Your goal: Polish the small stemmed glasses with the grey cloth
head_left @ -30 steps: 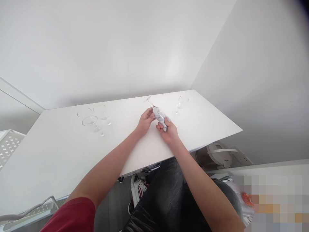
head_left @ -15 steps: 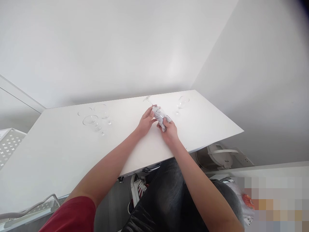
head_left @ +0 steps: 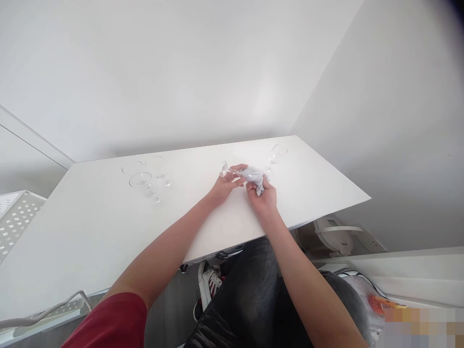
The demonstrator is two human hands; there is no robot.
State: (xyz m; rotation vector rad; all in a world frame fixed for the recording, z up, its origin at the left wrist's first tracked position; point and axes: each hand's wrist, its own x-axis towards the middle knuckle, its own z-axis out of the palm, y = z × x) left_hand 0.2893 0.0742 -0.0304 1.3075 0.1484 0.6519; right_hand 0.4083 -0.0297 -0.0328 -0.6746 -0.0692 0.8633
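My left hand (head_left: 227,184) pinches the stem of a wine glass (head_left: 224,169), which lies sideways in the air above the table with its foot pointing left. A pale grey cloth (head_left: 256,177) fills and covers the bowl of that glass. Fingers of my right hand (head_left: 264,194) are closed on the cloth at the bowl end. Just beyond my right hand, another wine glass (head_left: 279,153) stands on the table, its foot partly hidden. Three more clear glasses, the nearest one a wine glass (head_left: 140,181), stand in a group to the left of my hands.
The white table (head_left: 94,232) meets a wall at its back edge. A perforated white rack (head_left: 21,217) is at the far left. Below the right edge sits a white appliance with a handle (head_left: 335,234). A grey curved tube (head_left: 47,309) crosses the lower left.
The held glass has turned from slanting away to nearly level, so its foot now points left. Both hands have shifted slightly, the right hand to the right, with the cloth.
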